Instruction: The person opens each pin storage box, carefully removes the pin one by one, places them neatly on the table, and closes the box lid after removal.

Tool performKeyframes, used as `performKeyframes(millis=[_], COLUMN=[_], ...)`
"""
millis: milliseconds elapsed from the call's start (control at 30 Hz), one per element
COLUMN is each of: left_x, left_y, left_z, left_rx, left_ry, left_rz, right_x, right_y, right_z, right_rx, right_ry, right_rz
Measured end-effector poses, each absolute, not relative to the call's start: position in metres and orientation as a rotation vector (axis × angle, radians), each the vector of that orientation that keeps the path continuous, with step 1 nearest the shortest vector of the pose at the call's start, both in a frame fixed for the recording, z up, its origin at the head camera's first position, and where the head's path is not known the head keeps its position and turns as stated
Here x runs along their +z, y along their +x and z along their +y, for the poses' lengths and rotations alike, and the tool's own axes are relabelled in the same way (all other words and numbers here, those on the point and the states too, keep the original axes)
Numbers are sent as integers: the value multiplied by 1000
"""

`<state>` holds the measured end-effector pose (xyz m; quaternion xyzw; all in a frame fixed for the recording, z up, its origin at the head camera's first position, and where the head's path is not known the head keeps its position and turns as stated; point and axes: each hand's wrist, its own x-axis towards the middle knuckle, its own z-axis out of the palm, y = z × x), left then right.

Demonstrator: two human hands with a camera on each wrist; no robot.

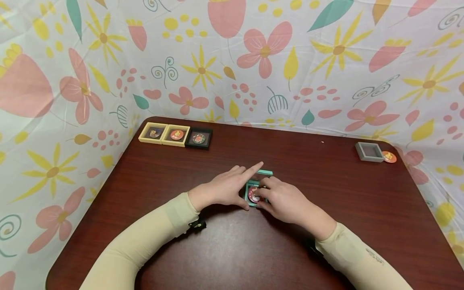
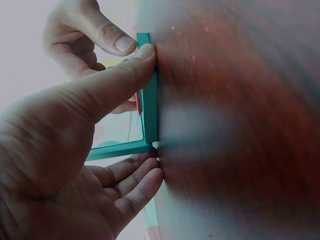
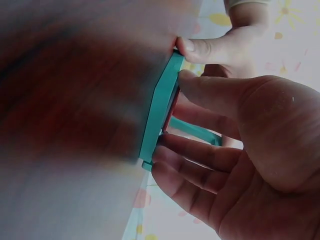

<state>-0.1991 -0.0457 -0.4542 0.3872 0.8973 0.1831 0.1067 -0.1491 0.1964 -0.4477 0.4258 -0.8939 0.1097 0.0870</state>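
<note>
A teal display case [image 1: 251, 204] sits near the middle of the table, its hinged lid [image 1: 265, 172] raised at the far side. Inside the base is a round red badge [image 1: 252, 195], whose red edge shows above the rim in the right wrist view. My left hand [image 1: 226, 187] holds the case's left side, with the thumb at the near corner and other fingers by the hinge; its index finger points past the lid. My right hand [image 1: 284, 199] has its thumb and bent fingers around the badge, covering its right part. More fingers [image 3: 185, 185] rest along the hinge side.
Two cream frames [image 1: 150, 139] and a black frame [image 1: 197, 147], each with a round badge, stand in a row at the far left. At the far right, a grey frame [image 1: 369, 152] lies beside an orange badge [image 1: 389, 157]. Flower-printed cloth [image 1: 217, 80] hangs behind the table.
</note>
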Motion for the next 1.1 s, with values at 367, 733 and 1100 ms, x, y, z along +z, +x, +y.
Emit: performKeyframes(millis=[367,733,1100], left_x=[-454,-454,-454], left_y=[-199,-200,-199], left_z=[-44,-45,-45], left_rx=[537,532,534], left_ry=[1130,1141,1143], left_rz=[2646,2655,2647], right_x=[-447,-447,-449], right_y=[-150,-152,-154], right_z=[193,192,194], right_rx=[316,343,404], right_ry=[1283,1323,1346], right_rz=[-2667,-2648,-2640])
